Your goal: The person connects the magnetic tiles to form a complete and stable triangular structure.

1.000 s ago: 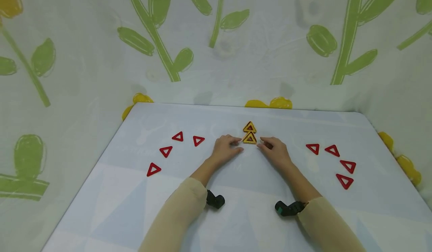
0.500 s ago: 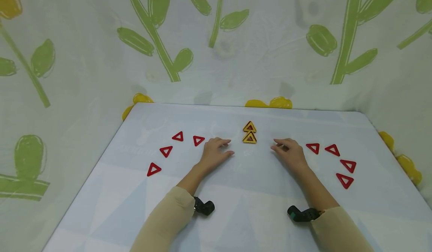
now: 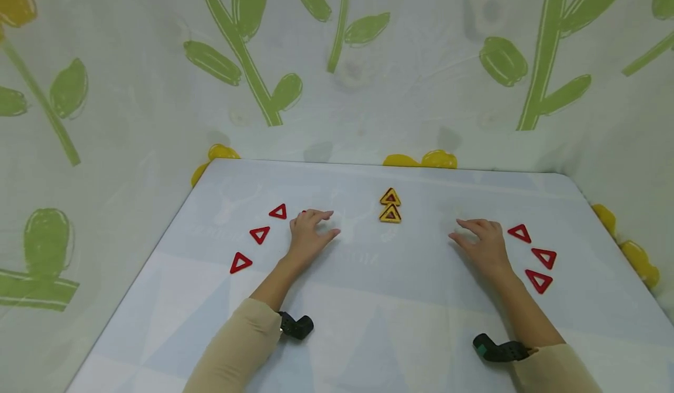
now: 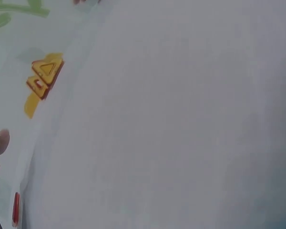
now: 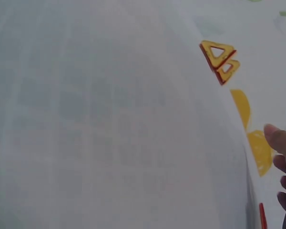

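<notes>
Two yellow triangle pieces with red showing beneath and inside them lie one behind the other at the table's back middle: the far yellow triangle point(image 3: 385, 200) and the near yellow triangle point(image 3: 382, 220). To their left my left hand point(image 3: 304, 238) hovers with thumb and fingers spread apart, holding nothing, mostly covering a red triangle of which a speck shows by the knuckles. My right hand point(image 3: 485, 248), likewise holding nothing, is at the right with its thumb and fingers apart; it hides another red triangle. In the left wrist view some fingertips point(image 4: 0, 143) show at the edge.
On the left lie a far red triangle point(image 3: 284, 211), a middle red triangle point(image 3: 253, 233) and a near red triangle point(image 3: 234, 263). Right of my right hand are three more, the nearest red triangle point(image 3: 532, 277) lowest. A patterned curtain point(image 3: 358, 118) hangs behind the white table point(image 3: 379, 299).
Both hands have moved apart from beside the yellow triangles, the left one leftward and the right one rightward, each now over an inner red triangle. The pieces have stayed in place.
</notes>
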`<state>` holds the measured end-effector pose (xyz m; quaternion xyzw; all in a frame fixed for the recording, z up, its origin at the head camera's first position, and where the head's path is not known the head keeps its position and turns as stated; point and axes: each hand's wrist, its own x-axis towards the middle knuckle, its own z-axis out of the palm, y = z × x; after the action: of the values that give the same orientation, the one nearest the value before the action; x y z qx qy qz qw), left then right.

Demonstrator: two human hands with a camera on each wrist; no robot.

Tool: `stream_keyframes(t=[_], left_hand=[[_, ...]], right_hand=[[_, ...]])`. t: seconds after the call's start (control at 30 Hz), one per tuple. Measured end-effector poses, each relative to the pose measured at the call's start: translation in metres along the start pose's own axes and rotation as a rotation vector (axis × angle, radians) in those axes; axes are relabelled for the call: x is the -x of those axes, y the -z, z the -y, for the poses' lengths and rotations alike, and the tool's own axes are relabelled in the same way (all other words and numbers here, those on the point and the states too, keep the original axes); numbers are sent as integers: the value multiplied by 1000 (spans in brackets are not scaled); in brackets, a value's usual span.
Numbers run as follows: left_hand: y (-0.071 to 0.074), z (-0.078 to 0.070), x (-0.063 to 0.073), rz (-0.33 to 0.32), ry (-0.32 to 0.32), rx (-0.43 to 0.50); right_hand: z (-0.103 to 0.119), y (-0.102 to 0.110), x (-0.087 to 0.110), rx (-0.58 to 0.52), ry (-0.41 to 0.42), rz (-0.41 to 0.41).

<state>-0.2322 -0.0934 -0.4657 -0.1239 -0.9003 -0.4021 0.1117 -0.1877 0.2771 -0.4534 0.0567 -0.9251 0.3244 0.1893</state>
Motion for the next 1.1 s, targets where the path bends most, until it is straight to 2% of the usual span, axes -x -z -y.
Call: stream_keyframes(t=[0.13, 0.3, 0.37, 0.5, 0.63, 0.77, 0.87, 1.1], left_hand=[[10, 10, -2, -23, 48, -45], [19, 20, -6, -35, 144, -84], [21, 24, -7, -23, 182, -66], [23, 29, -7, 7, 231, -5], [23, 33, -7, 29, 256, 1], [20, 32, -6, 44, 250, -52], [18, 31, -5, 37, 234, -87], [16, 33, -2, -12, 127, -129]], right_hand=[[-11, 9, 0, 25, -22, -15], [-25, 19, 1, 46, -147, 39], [-27, 22, 2, 45, -194, 46], [-32, 24, 1, 65, -235, 24], [-34, 23, -2, 77, -308, 12], [-33, 22, -5, 60, -417, 45], [-33, 21, -7, 58, -469, 83], [-34, 22, -9, 116, -462, 127]])
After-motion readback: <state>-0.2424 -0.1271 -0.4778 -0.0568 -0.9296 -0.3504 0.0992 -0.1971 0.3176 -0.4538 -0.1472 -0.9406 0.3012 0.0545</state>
